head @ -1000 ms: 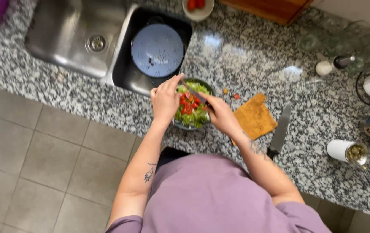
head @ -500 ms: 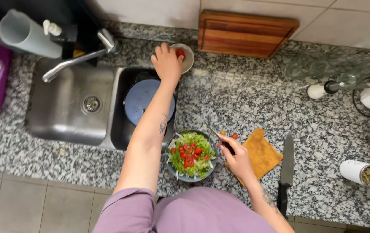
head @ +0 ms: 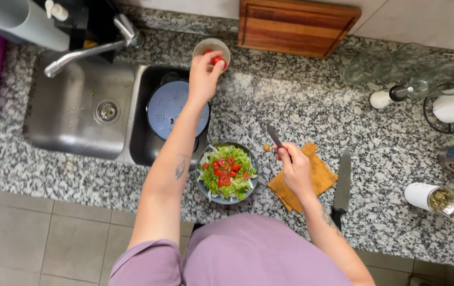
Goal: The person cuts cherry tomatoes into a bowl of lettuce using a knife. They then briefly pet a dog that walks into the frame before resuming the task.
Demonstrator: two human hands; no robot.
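My left hand (head: 204,77) reaches to the back of the counter and pinches a small red tomato (head: 217,61) at the rim of a small white bowl (head: 212,46) that holds another tomato. My right hand (head: 294,168) grips a small dark-bladed knife (head: 274,135), its tip pointing away from me, above an orange cloth (head: 319,177). A tiny tomato piece (head: 266,148) lies on the counter beside the blade. Between my arms sits a blue-grey bowl (head: 204,186) filled with green lettuce and red tomato pieces.
A large black-handled knife (head: 342,182) lies right of the cloth. A blue colander (head: 174,108) sits in the right sink basin, beside a steel basin and tap (head: 86,50). A wooden board (head: 296,26) leans at the back. Glasses, a paper roll and a white jar (head: 431,197) stand at right.
Both hands left the salad bowl. My left hand stretched back to the small white bowl and now pinches a tomato; my right hand shifted right over the cloth, holding the small knife.
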